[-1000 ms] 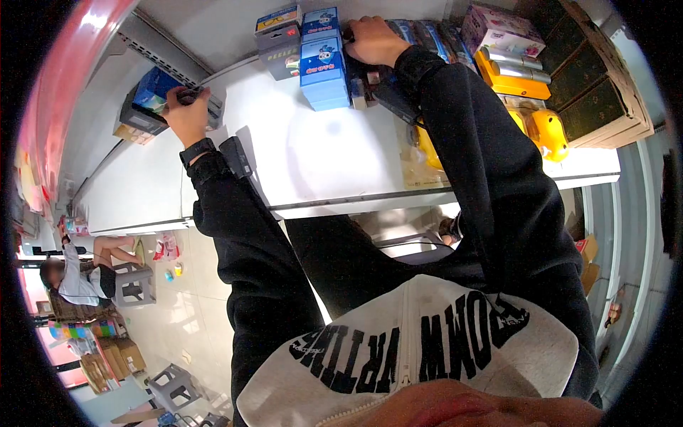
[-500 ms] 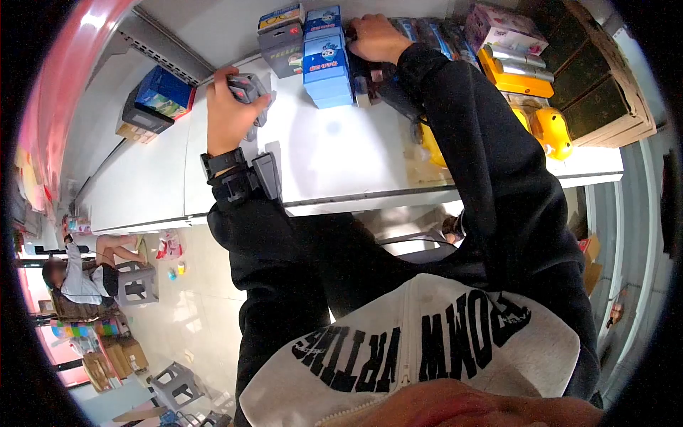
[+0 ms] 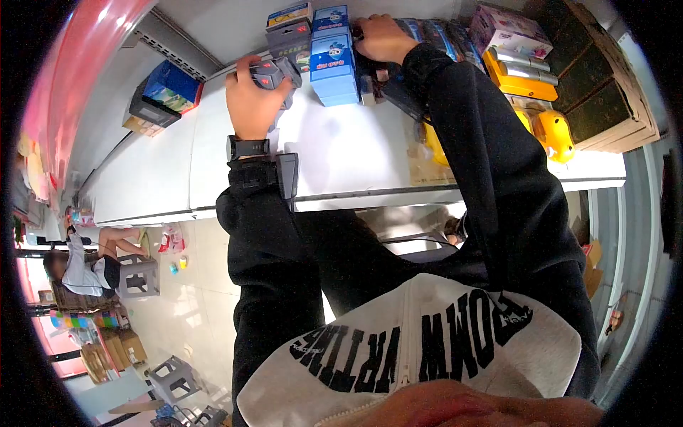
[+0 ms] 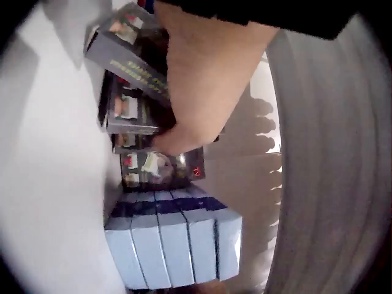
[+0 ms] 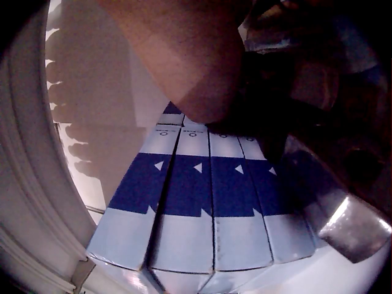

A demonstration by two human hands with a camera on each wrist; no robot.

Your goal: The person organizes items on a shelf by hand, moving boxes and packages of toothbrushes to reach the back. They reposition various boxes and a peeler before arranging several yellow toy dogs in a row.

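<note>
Just beside grey box [image 3: 272, 73], blue boxes [image 3: 334, 71]

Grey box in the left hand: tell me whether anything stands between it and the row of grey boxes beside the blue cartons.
Nothing visible does. The left hand grips the grey box right next to the row of grey boxes on the white shelf. The blue cartons stand beside that row, out of the way.

Both arms (black-sleeved) are extended forward; left hand [image 3: 255, 99] is curled in a grip, right hand [image 3: 382, 39] is flexed at the knuckles.
</note>
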